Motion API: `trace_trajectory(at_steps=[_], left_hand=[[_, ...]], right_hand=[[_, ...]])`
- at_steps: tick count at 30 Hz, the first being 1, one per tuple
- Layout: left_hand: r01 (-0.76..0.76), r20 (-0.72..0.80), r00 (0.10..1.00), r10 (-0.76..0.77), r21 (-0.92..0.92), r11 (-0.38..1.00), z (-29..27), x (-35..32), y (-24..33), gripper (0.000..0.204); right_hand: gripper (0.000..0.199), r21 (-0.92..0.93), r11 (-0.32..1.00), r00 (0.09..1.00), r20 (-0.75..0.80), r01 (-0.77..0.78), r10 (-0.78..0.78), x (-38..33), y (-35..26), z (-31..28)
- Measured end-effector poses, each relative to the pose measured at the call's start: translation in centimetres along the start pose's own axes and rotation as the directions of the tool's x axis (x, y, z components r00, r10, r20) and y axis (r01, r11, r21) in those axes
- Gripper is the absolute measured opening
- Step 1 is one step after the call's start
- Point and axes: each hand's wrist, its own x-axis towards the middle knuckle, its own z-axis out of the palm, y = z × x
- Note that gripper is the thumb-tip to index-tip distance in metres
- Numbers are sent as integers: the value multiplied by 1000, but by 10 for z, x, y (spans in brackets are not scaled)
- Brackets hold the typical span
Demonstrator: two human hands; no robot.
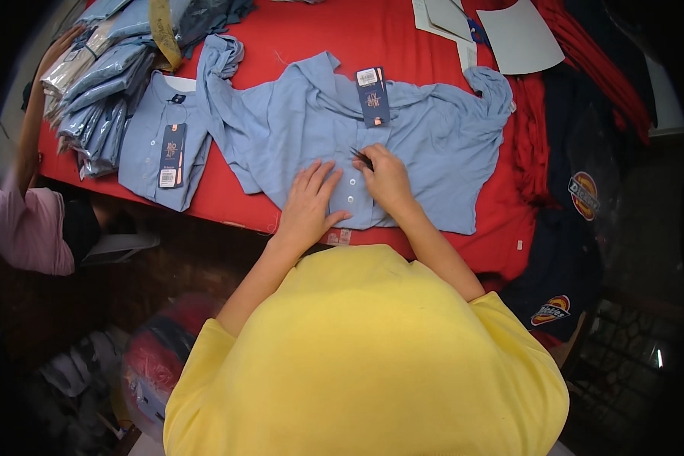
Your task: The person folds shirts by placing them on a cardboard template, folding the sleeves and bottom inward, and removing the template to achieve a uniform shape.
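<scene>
A light blue buttoned shirt (425,144) lies spread on the red-covered table in front of me, its sleeves bunched at both sides. My left hand (308,201) rests flat on its front, fingers stretched out, left of the button row. Over the placket, my right hand (387,178) is closed on a small dark pointed tool (363,158), whose tips point away to the left. Most of the tool is hidden, so I cannot tell whether it is snips or tweezers. A dark blue hang tag (372,97) lies near the collar, above my right hand.
Left of the shirt lies a folded blue shirt (140,156) with a tag (172,156). Beyond it stands a pile of bagged garments (102,83), touched by another person's hand (62,42). Paper sheets (520,38) lie at the back right; dark cloth (562,251) hangs along the right edge.
</scene>
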Motion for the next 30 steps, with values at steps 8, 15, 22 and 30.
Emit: trace_trajectory(at_steps=[8, 15, 22, 30], left_hand=[[38, 51, 998, -35, -44, 998, 2, -3, -3, 76], [32, 58, 998, -30, -32, 999, 3, -3, -2, 75], [38, 63, 997, -36, -29, 999, 4, -5, -2, 74], [54, 55, 997, -51, -58, 997, 3, -6, -2, 74]], right_hand=[[18, 166, 985, 999, -15, -38, 41, -1, 6, -8], [20, 5, 1000, 999, -48, 12, -12, 0, 3, -2], [21, 5, 1000, 998, -57, 22, -22, -1, 4, -2], [22, -13, 998, 998, -2, 60, -60, -8, -3, -7]])
